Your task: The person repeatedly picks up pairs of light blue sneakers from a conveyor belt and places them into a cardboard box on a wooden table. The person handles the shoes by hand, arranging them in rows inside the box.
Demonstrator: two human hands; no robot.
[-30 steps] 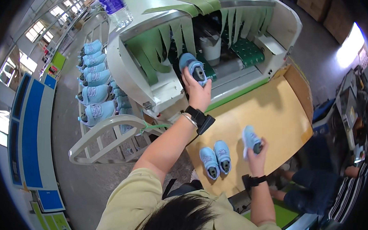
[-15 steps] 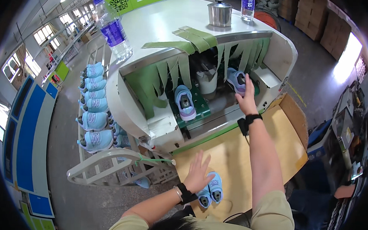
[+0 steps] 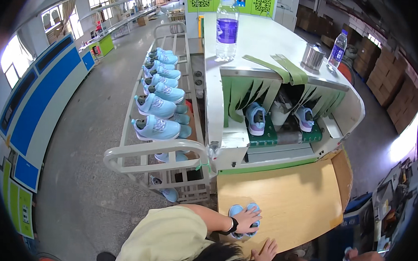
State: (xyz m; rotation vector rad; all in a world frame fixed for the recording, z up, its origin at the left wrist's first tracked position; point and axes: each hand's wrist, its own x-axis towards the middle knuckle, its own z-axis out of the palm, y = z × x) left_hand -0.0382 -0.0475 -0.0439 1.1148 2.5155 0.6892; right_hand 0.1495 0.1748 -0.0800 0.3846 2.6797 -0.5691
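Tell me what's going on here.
The person's left hand lies over a pair of light blue shoes on a flat tan board; its grip is hard to tell. The right hand is at the board's near edge. Two lilac-soled blue shoes stand on green belts at the opening of a white machine; more blue shoes line a pale metal rack.

Your left hand [image 3: 247,220] lies across pair of light-blue shoes [image 3: 235,209] on tan board [image 3: 304,195]. Your right hand [image 3: 264,254], fingers spread, at board's near edge. Ahead of you, two more shoes [image 3: 256,125] on green belts [image 3: 263,139] inside white machine [image 3: 269,35]. Left of machine, rack [image 3: 157,146] bearing blue shoes [image 3: 160,128].
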